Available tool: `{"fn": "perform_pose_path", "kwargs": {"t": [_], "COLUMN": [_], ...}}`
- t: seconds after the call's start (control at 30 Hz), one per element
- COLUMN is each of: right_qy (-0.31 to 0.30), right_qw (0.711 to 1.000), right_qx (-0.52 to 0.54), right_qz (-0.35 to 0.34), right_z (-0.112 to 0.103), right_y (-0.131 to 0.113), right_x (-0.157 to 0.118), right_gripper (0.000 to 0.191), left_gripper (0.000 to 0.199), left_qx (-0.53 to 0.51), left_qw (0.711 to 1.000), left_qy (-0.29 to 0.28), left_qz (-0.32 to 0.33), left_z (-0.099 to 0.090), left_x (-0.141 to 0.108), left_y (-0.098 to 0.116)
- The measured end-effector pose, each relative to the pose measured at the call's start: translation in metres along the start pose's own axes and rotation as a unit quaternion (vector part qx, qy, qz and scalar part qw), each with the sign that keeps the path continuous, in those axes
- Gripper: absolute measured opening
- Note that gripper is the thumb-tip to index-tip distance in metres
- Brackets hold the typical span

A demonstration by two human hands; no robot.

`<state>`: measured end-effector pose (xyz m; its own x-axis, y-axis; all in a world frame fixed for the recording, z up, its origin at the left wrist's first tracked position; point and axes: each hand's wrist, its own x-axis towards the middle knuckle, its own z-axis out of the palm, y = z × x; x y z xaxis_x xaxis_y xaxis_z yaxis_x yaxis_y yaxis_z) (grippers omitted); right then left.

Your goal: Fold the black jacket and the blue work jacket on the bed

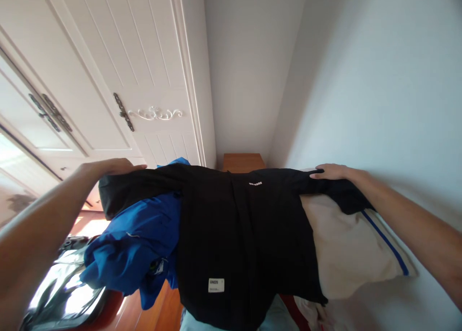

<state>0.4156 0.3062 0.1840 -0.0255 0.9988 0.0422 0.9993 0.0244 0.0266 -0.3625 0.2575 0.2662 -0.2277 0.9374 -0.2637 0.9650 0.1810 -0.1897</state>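
A black long-sleeved shirt [216, 225] is spread out in front of me, with a seam or placket down its middle. Small white lettering marks its chest, and a pale label sits near the hem. Over the sleeve on the left, my left hand [121, 166] is closed, the sleeve's end hanging below it. My right hand [331, 171] pinches the other sleeve between thumb and fingers, short of its cuff. Under the left sleeve lies a bunched blue garment [140, 235]. A cream cloth with a blue stripe [346, 254] shows beneath the right sleeve.
White wardrobe doors [155, 61] with dark metal handles rise on the left. A pale wall [378, 81] stands close on the right. Behind the shirt is a brown wooden surface [242, 161]. Shiny, dark-edged objects [72, 283] stand on the wooden floor [162, 311] at lower left.
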Motion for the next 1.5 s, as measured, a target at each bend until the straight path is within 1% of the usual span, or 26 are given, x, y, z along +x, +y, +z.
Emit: {"fn": "perform_pose_path", "kwargs": {"t": [0.03,0.07,0.13,0.17,0.2,0.27,0.3,0.37,0.4,0.43,0.5,0.57,0.63,0.7,0.77,0.83,0.87,0.93,0.97,1.0,1.07,1.13,1.2,1.3,1.4,1.5], "right_qy": [-0.029,-0.063,-0.036,-0.009,0.015,0.043,0.047,0.025,-0.003,-0.033,-0.064,-0.057,-0.052,-0.081,-0.102,-0.065,-0.027,0.053,0.079,0.092,0.081,0.036,-0.002,-0.013,-0.029,-0.059], "right_qw": [0.999,0.997,0.994,0.988,0.978,0.958,0.952,0.954,0.960,0.965,0.970,0.969,0.966,0.961,0.955,0.945,0.935,0.904,0.890,0.881,0.886,0.907,0.924,0.940,0.965,0.986], "right_qx": [-0.003,0.000,0.011,0.030,0.053,0.095,0.109,0.112,0.108,0.103,0.096,0.095,0.101,0.110,0.124,0.147,0.158,0.170,0.168,0.161,0.134,0.108,0.100,0.107,0.092,0.076], "right_qz": [-0.012,-0.033,-0.101,-0.149,-0.199,-0.266,-0.281,-0.275,-0.257,-0.238,-0.215,-0.220,-0.233,-0.240,-0.249,-0.286,-0.316,-0.388,-0.417,-0.435,-0.437,-0.404,-0.368,-0.325,-0.243,-0.138], "right_z": [0.000,0.001,0.002,0.006,0.011,0.029,0.042,0.073,0.090,0.106,0.135,0.155,0.163,0.160,0.148,0.131,0.122,0.108,0.105,0.104,0.110,0.126,0.146,0.167,0.171,0.162], "right_y": [-0.012,-0.029,-0.075,-0.101,-0.128,-0.180,-0.203,-0.237,-0.247,-0.254,-0.257,-0.251,-0.243,-0.238,-0.241,-0.254,-0.265,-0.292,-0.307,-0.320,-0.338,-0.339,-0.325,-0.286,-0.243,-0.215], "right_x": [0.003,0.007,0.014,0.017,0.020,0.023,0.024,0.021,0.019,0.015,0.005,-0.005,-0.015,-0.021,-0.021,-0.015,-0.009,0.007,0.016,0.025,0.040,0.051,0.059,0.067,0.073,0.073], "right_gripper": [0.061,0.063,0.059,0.058,0.059,0.065,0.067,0.070,0.071,0.073,0.074,0.074,0.075,0.078,0.082,0.082,0.080,0.073,0.071,0.069,0.067,0.066,0.067,0.072,0.078,0.086], "left_gripper": [0.073,0.072,0.066,0.064,0.061,0.061,0.062,0.065,0.069,0.074,0.083,0.089,0.094,0.098,0.101,0.099,0.095,0.084,0.078,0.073,0.068,0.070,0.077,0.086,0.088,0.091], "left_qx": [0.035,0.063,0.090,0.085,0.081,0.037,0.002,-0.032,-0.041,-0.049,-0.073,-0.084,-0.090,-0.095,-0.094,-0.086,-0.078,-0.056,-0.042,-0.024,0.015,0.044,0.051,0.039,0.026,0.026], "left_qw": [0.999,0.998,0.992,0.987,0.981,0.960,0.949,0.927,0.920,0.924,0.949,0.962,0.965,0.965,0.965,0.963,0.961,0.957,0.955,0.956,0.966,0.977,0.980,0.980,0.985,0.994], "left_qy": [-0.018,0.000,0.080,0.133,0.176,0.262,0.279,0.250,0.231,0.202,0.125,0.076,0.057,0.056,0.050,0.063,0.090,0.178,0.218,0.239,0.223,0.184,0.174,0.183,0.164,0.103], "left_qz": [0.004,-0.004,-0.023,-0.026,0.002,0.094,0.148,0.277,0.315,0.322,0.279,0.247,0.239,0.238,0.240,0.249,0.249,0.221,0.196,0.170,0.128,0.100,0.077,0.065,0.036,-0.003], "left_z": [-0.006,-0.012,-0.022,-0.024,-0.024,-0.014,-0.003,0.025,0.043,0.061,0.097,0.130,0.159,0.179,0.186,0.179,0.171,0.151,0.142,0.134,0.125,0.126,0.133,0.142,0.142,0.135], "left_x": [0.002,0.002,-0.001,-0.005,-0.011,-0.024,-0.030,-0.037,-0.037,-0.036,-0.031,-0.028,-0.030,-0.039,-0.047,-0.049,-0.046,-0.032,-0.022,-0.011,0.011,0.029,0.042,0.053,0.060,0.061], "left_y": [0.001,0.006,0.032,0.053,0.078,0.140,0.173,0.234,0.259,0.278,0.300,0.305,0.302,0.299,0.298,0.300,0.300,0.300,0.299,0.297,0.290,0.281,0.272,0.265,0.271,0.287]}}
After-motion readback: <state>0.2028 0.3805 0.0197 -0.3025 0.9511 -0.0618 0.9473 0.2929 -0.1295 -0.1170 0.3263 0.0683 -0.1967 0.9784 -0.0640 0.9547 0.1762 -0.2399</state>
